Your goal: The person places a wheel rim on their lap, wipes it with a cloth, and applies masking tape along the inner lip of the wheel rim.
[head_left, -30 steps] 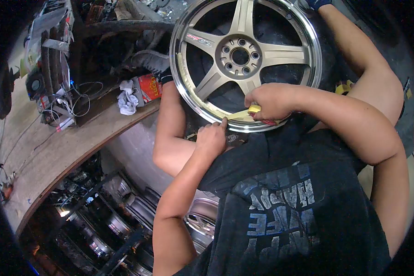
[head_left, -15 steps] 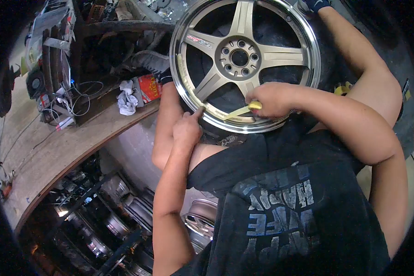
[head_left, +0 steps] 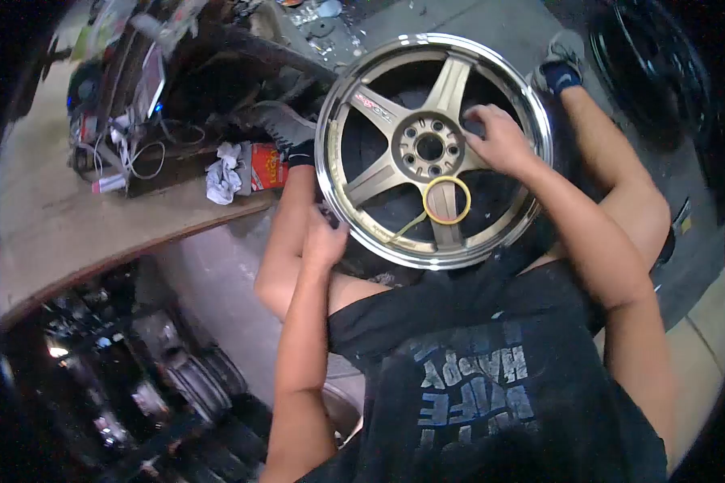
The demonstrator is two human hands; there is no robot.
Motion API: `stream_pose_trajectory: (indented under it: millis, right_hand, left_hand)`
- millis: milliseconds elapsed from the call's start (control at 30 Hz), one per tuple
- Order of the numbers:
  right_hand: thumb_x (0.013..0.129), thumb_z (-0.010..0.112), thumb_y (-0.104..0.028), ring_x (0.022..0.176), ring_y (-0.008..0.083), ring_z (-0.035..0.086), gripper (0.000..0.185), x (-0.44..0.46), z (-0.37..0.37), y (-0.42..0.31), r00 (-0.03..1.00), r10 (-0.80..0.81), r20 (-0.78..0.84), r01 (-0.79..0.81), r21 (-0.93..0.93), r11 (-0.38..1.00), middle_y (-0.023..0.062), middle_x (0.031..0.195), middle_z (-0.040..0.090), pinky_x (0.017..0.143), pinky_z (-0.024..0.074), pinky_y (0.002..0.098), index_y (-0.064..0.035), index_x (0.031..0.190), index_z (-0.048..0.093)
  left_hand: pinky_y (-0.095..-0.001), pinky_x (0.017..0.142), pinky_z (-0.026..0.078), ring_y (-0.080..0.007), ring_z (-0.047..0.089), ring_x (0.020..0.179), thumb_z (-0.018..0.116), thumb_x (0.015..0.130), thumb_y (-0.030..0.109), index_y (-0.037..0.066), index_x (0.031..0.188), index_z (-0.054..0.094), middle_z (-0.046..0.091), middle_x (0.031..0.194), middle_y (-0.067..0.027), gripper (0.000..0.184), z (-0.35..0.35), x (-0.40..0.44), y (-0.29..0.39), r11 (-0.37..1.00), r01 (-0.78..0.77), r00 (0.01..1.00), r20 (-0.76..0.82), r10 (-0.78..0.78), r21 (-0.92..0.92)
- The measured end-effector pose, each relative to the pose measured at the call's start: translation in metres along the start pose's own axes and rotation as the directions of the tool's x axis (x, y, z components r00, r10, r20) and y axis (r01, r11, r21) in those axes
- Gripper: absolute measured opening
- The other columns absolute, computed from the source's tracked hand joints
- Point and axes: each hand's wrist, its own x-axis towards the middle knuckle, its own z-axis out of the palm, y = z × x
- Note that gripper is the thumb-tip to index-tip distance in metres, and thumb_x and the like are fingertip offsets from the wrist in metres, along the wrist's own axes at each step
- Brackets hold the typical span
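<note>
A bronze five-spoke wheel rim [head_left: 374, 173] with a polished lip lies between my legs. Yellow masking tape runs along the inner edge of its lip at the left. From there a loose tape strip [head_left: 408, 229] leads to a yellow tape roll [head_left: 468, 197], which rests over the lower spoke. My right hand [head_left: 503, 145] is above the right-hand spoke near the hub, its fingers curved and apart, holding nothing. Beside the lower-left lip is my left hand [head_left: 326, 240], its fingers loosely bent with a gap between them; it appears empty.
A curved wooden bench [head_left: 169, 221] stands at the left, with a red box [head_left: 266, 167], crumpled white paper [head_left: 224, 173] and cables. Below it are several wheels on a dark rack [head_left: 129, 354]. A dark wheel [head_left: 648, 60] is at the upper right.
My right hand has let go of the tape roll and moved up toward the hub. My left hand has drawn back from the tape to outside the lip. The view has shifted.
</note>
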Motion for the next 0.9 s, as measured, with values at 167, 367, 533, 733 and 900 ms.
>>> stream_pose_trajectory:
  millis: [167,367,533,733,900]
  right_hand:
    - [0.100,0.058,-0.058,0.115,0.0451,0.068,0.064,0.007,-0.006,0.028,0.851,0.316,0.420,-0.241,-0.223,0.945,0.0297,0.121,0.071,0.101,0.0522,0.0483,-0.0002,0.124,0.072]
    - [0.094,0.057,-0.066,0.113,0.0456,0.069,0.076,-0.011,0.009,0.031,0.851,0.369,0.373,-0.302,-0.227,0.926,0.0331,0.116,0.071,0.103,0.0520,0.0488,0.0049,0.117,0.074]
    - [0.090,0.061,-0.071,0.123,0.0465,0.065,0.094,-0.058,0.019,-0.003,0.801,0.433,0.412,-0.406,-0.156,0.900,0.0381,0.127,0.065,0.108,0.0495,0.0467,0.0160,0.124,0.066]
    - [0.091,0.067,-0.062,0.132,0.0445,0.058,0.085,-0.060,0.005,-0.054,0.873,0.309,0.377,-0.163,-0.371,0.914,0.0340,0.144,0.054,0.108,0.0501,0.0485,0.0112,0.134,0.059]
    - [0.092,0.071,-0.054,0.113,0.0418,0.069,0.063,-0.050,0.027,-0.075,0.909,0.123,0.398,-0.068,-0.150,0.986,0.0286,0.120,0.070,0.096,0.0561,0.0484,0.0004,0.124,0.067]
  left_hand:
    - [-0.0414,0.078,0.059,-0.0259,0.071,0.087,0.069,0.094,0.022,-0.003,0.134,0.056,0.073,0.103,-0.0155,0.049,0.016,0.011,-0.023,0.818,0.374,0.843,0.527,-0.104,-0.437]
    - [-0.0370,0.080,0.058,-0.0264,0.072,0.098,0.074,0.089,0.015,-0.004,0.136,0.060,0.073,0.116,-0.0161,0.052,0.038,0.020,-0.033,0.823,0.162,0.961,0.278,-0.005,-0.544]
    - [-0.0363,0.093,0.055,-0.0236,0.069,0.107,0.069,0.096,0.016,-0.003,0.149,0.046,0.069,0.122,-0.0158,0.060,0.070,0.100,-0.062,0.708,0.011,0.999,-0.027,-0.042,-0.706]
    - [-0.0346,0.087,0.053,-0.0215,0.063,0.094,0.071,0.086,0.003,0.002,0.141,0.058,0.065,0.113,-0.0131,0.057,-0.011,0.048,-0.001,0.819,-0.393,0.910,-0.302,0.283,-0.419]
    - [-0.0403,0.087,0.052,-0.0328,0.064,0.095,0.073,0.078,0.001,0.004,0.130,0.063,0.064,0.105,-0.0166,0.054,-0.026,0.019,-0.008,0.884,-0.466,0.864,-0.236,0.444,-0.044]
